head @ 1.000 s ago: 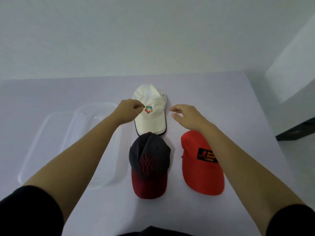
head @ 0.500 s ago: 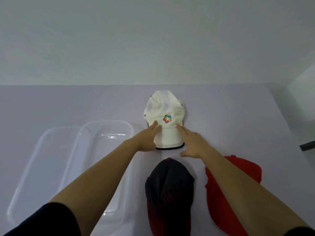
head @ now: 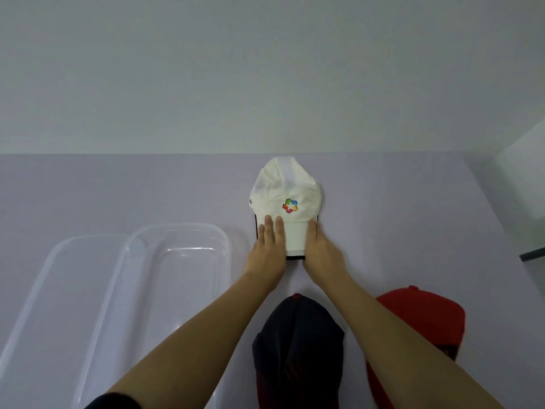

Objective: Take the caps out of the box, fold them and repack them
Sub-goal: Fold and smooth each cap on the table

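Your left hand (head: 267, 252) and right hand (head: 321, 250) lie flat, fingers extended, gripping nothing, flanking the stiff brim of the white cap (head: 287, 202) on the table (head: 147, 190). Its crown looks soft and light; take hold at the brim's edges.

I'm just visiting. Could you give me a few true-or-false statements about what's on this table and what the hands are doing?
1. Both hands rest on the white cap's brim. True: left hand, right hand.
2. The clear box holds a cap. False: nothing lies in it.
3. Three caps are on the table. True: white, dark cap, red cap.
4. The white cap lies nearest the person. False: it is farthest.
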A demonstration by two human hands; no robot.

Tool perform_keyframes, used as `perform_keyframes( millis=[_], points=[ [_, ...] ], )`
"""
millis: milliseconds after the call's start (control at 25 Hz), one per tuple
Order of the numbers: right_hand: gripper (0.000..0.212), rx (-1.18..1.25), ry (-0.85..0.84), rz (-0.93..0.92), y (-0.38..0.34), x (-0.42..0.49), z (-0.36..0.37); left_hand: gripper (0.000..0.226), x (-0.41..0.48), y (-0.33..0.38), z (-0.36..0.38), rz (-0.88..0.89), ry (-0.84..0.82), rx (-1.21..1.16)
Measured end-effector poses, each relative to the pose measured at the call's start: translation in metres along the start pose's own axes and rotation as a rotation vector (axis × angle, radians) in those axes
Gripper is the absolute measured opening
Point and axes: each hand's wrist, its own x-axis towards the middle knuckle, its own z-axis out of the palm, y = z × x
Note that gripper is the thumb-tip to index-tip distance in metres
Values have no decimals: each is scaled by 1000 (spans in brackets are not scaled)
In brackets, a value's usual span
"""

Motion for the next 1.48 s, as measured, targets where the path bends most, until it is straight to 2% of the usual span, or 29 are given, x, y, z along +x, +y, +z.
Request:
perform_keyframes(
  millis=[160,280,360,480,600,760,840,960,1040,1160,1240,1360,1480],
  points=[
    [63,174,-5,-37,-8,-2,-10,68,4,-2,-2,-147,91,-204],
    [53,345,-41,-53,-9,-3,-22,59,3,-1,-4,-76,148,-509],
    [50,425,-46,-48,-11,-4,-23,59,0,-1,-9,-2,147,-579],
    [55,384,-22,-50,-7,-11,-17,65,-4,-11,-11,51,90,-473],
    [64,272,66,-75,4,-23,-5,62,-5,-18,-3,58,89,-341],
    [61,211,71,54,12,-24,-3,66,-8,-10,1,52,109,-281],
    [58,233,73,-5,12,-25,-4,69,-10,-9,-4,67,171,-444],
    [53,553,85,-18,-1,-27,-17,63,-15,-7,-14,100,199,-807],
    [52,753,27,25,-15,-24,-23,61,-18,-3,-19,114,204,-938],
    [53,876,-30,-15,-27,-25,-27,61,-21,-3,-20,101,231,-1034],
    [56,770,-17,-67,-19,-23,-28,55,-22,-9,-19,84,250,-999],
    [73,567,-20,-152,-6,-21,-30,51,-25,-8,-20,6,220,-1022],
    [83,767,-80,-207,-14,-26,-33,45,-25,1,-17,-8,259,-1151]
  ],
)
